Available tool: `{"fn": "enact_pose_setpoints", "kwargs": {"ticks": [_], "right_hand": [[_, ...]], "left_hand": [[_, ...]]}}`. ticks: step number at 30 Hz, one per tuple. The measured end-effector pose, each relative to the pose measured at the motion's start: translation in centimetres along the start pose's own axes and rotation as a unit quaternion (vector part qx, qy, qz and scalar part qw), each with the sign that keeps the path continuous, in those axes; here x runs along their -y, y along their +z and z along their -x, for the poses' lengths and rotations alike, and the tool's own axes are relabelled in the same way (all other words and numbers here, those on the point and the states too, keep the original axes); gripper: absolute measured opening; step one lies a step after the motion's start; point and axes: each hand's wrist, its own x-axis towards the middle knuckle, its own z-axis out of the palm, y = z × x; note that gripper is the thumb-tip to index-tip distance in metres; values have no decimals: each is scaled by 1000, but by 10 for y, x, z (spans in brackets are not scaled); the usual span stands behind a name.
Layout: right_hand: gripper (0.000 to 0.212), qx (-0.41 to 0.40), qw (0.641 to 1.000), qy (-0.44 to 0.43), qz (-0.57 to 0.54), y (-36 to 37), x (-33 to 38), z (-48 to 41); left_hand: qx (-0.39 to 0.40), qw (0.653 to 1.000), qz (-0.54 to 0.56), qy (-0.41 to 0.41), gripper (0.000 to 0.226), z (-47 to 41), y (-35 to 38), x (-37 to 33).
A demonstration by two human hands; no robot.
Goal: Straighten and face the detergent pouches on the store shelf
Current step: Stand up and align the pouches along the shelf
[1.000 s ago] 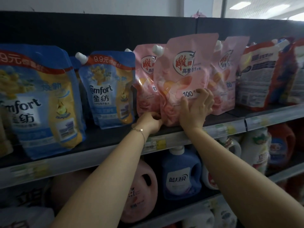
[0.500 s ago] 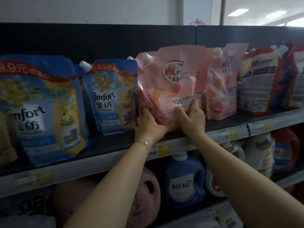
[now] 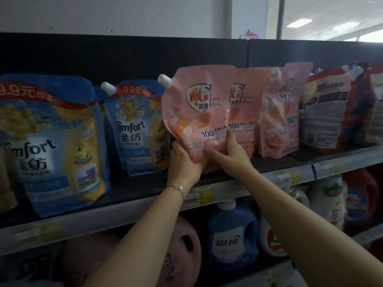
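Note:
A pink detergent pouch with a white spout cap at its upper left faces me at the middle of the upper shelf. My left hand grips its lower left corner and my right hand grips its lower right edge. The pouch bottom sits lifted a little above the shelf board. Right behind it stands a second pink pouch, and a third pink pouch stands further right, turned slightly.
Blue Comfort pouches and a larger one stand to the left. Red and white pouches fill the right end. Detergent jugs, among them a blue bottle, sit on the lower shelf. A dark back panel closes the shelf.
The front pink pouch has shifted left, away from the other pink ones, and both hands slid down to its bottom corners. The camera view has tilted down slightly.

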Motion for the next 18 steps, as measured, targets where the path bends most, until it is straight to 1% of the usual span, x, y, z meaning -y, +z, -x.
{"fn": "enact_pose_setpoints", "kwargs": {"ticks": [3, 6, 8, 9, 12, 14, 16, 18], "right_hand": [[60, -9, 991, 25, -129, 1, -3, -6], [55, -5, 978, 55, -199, 0, 0, -11], [50, -2, 974, 69, -217, -1, 0, -13], [51, -6, 971, 76, -227, -1, -1, -13], [68, -34, 960, 103, -260, -2, -6, -17], [73, -45, 957, 106, -266, -3, -10, -19], [69, -49, 956, 109, -268, -4, -14, -22], [60, -57, 958, 120, -255, -6, -17, -23]], "left_hand": [[12, 1000, 15, -8, 96, -3, 0, 4], [17, 1000, 18, -3, 101, -3, -1, 3], [22, 1000, 19, 3, 103, -1, -2, 3], [19, 1000, 21, 8, 104, 1, -2, 3], [1, 1000, 21, 14, 111, 6, -1, -1], [-8, 1000, 20, 6, 117, 5, -1, -3], [-8, 1000, 15, -3, 117, 4, 0, -4], [-9, 1000, 16, -8, 113, 3, 0, -4]]}}
